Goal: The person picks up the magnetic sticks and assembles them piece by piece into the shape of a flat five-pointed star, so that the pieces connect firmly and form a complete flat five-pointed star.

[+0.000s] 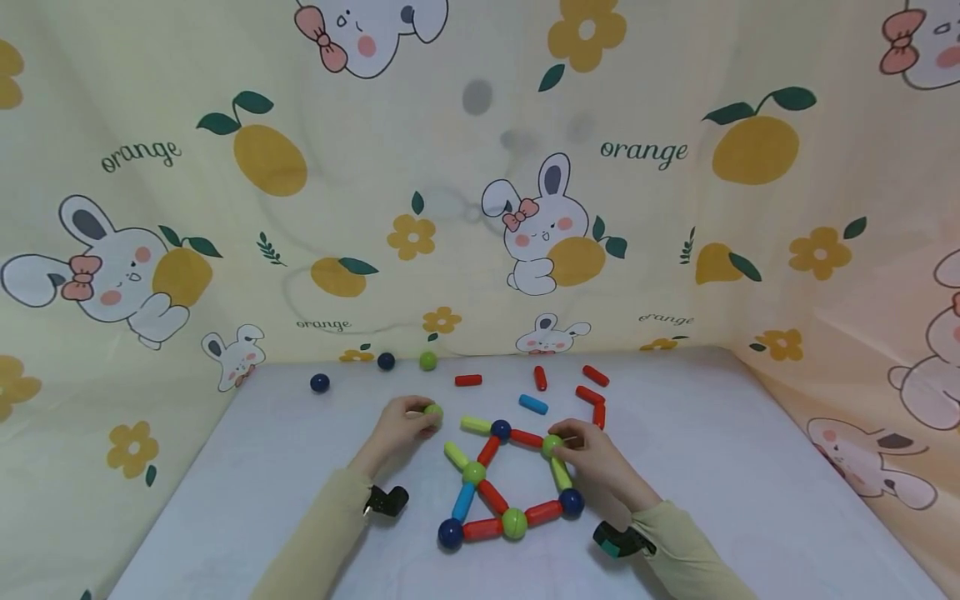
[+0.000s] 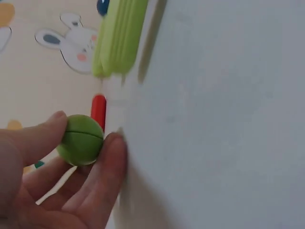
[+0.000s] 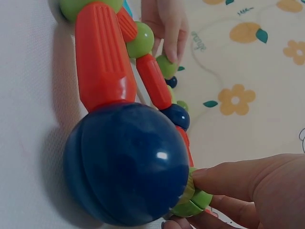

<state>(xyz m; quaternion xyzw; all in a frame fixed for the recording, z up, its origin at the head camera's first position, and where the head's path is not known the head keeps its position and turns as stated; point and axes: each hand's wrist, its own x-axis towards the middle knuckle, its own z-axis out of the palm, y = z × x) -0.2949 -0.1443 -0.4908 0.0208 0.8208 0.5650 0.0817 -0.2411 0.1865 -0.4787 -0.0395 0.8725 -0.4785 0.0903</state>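
Observation:
My left hand (image 1: 403, 427) pinches a loose green ball (image 2: 81, 140) between thumb and fingers, left of a linked frame of balls and rods. At the frame's upper right, my right hand (image 1: 592, 452) grips a green ball (image 1: 552, 445) joined to a red rod (image 1: 527, 438) and a light green rod (image 1: 561, 475). That light green rod runs down to a dark blue ball (image 1: 572, 502), large in the right wrist view. Two light green rods, one from a dark blue ball (image 1: 501, 430) and one from a green ball (image 1: 474, 473), point left with free ends.
Behind the frame lie a blue rod (image 1: 533, 404) and several red rods (image 1: 468, 380). Two dark blue balls (image 1: 320, 383) and a green ball (image 1: 427, 361) rest near the table's back edge. A printed curtain (image 1: 450, 275) hangs behind the white table (image 1: 750, 500).

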